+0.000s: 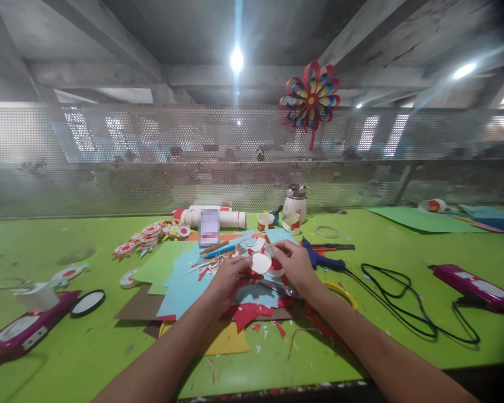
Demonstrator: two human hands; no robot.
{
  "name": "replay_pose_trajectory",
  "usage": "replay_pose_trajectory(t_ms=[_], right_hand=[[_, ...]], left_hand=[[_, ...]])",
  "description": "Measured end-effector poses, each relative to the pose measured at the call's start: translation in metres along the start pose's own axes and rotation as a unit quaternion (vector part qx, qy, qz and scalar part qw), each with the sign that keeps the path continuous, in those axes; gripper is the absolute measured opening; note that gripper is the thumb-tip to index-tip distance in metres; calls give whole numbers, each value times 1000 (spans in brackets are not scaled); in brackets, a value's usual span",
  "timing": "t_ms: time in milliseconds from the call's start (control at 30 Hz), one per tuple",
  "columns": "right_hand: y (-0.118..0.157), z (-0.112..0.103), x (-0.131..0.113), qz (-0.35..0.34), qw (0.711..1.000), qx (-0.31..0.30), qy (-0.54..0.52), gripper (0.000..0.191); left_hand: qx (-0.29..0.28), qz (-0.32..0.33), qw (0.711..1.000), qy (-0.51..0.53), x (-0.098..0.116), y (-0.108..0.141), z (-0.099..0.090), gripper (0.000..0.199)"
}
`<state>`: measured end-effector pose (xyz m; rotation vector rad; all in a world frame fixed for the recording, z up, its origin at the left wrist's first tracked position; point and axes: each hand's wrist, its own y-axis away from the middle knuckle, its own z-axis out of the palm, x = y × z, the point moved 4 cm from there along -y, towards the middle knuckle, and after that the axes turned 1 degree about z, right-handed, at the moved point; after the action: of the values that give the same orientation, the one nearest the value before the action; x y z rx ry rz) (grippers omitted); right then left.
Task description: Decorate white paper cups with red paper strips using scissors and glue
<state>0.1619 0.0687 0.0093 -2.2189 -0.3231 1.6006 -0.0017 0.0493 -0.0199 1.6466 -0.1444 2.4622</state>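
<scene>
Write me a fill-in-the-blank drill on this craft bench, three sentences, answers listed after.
1. Both hands, left hand and right hand, meet at a small white paper ____ on the blue paper sheets.
2. The table surface is coloured ____.
3. A paper pinwheel hangs on the perforated ____ behind the table.

Missing words: circle; green; screen

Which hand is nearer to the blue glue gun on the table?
The right hand. It is just left of the blue glue gun, almost beside its nozzle. The left hand is farther left, past the white paper disc that both hands hold.
</scene>
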Motion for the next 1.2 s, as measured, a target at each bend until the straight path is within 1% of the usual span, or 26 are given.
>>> replay_pose_trajectory(t_ms=[100, 233, 400, 500, 633, 900, 1200], right_hand=[[3, -1, -8, -20, 1000, 5, 13, 26], [8, 3, -16, -27, 999, -24, 5, 28], [11, 10, -15, -4, 996, -81, -34, 32], [11, 12, -12, 27, 993, -95, -64, 35], [11, 12, -11, 56, 990, -88, -98, 38], [10, 11, -9, 60, 988, -76, -116, 40], [9, 10, -11, 82, 986, -71, -130, 41]], left_hand=[[1, 5, 1000, 4, 1, 0, 0, 17], [-6, 21, 1000, 12, 5, 2, 2, 17], [-18, 37, 999, 18, 7, 3, 2, 19], [-23, 38, 999, 16, 7, 3, 2, 22], [-28, 35, 999, 12, 7, 5, 4, 23], [-27, 34, 999, 13, 10, 6, 6, 20], [-21, 30, 999, 14, 12, 6, 6, 19]])
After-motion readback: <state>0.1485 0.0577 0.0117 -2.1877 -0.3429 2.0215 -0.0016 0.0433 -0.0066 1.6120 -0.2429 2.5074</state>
